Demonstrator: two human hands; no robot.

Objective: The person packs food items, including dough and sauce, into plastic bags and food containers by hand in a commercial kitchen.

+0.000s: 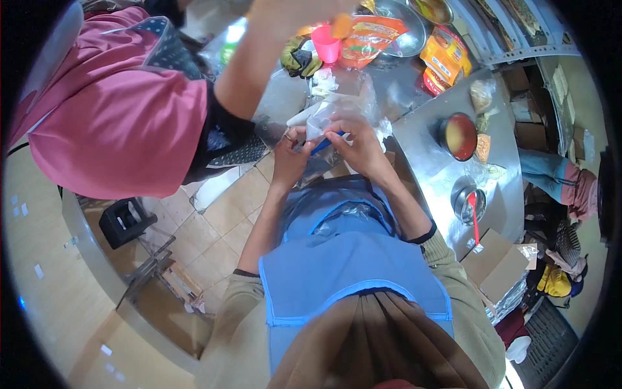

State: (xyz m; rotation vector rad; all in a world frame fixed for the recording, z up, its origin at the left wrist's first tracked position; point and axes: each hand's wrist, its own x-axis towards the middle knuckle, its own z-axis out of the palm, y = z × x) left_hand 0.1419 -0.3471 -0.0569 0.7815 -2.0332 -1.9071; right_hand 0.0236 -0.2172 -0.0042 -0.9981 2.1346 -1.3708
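Observation:
Close in front of my apron, both of my hands are at the mouth of a thin see-through plastic bag (346, 104). The fingers of my left hand (291, 159) are pinched at its near left side. On the right, my right hand (357, 146) is curled, thumb against forefinger, at the bag's near edge. A narrow blue strip (322, 146) runs slantwise between the two hands; its kind cannot be made out. Some white crumpled plastic lies around the bag on the metal table.
A co-worker in a pink top (123, 123) reaches an arm across at the left. On the table stand a pink cup (326, 44), an orange packet (369, 40) and a yellow pouch (447, 57). At right are a red-brown bowl (468, 148) and a red spoon (474, 217).

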